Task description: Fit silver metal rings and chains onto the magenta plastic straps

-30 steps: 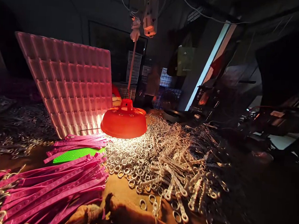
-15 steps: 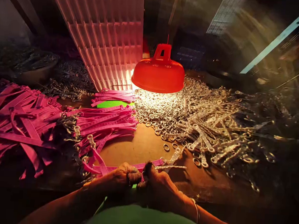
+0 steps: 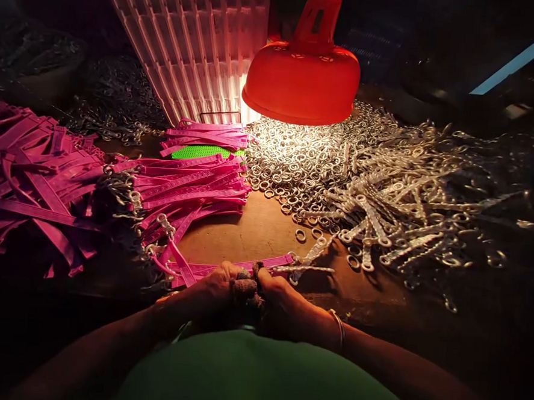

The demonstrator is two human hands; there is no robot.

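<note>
Apparently mid-piece, the left hand [image 3: 219, 284] and right hand [image 3: 290, 304] meet with their covered fingertips close together; whether they pinch anything cannot be told. A pink strap [image 3: 272, 262] lies just beyond them on the table [image 3: 256, 226], its right end near a braided metal piece [image 3: 314, 255]. Metal links [image 3: 124, 185] at the left end of the stacked straps [image 3: 195, 186] suggest finished portions, while heaped loose rings [image 3: 292, 156] and braided strips [image 3: 411, 203] suggest plenty remains.
</note>
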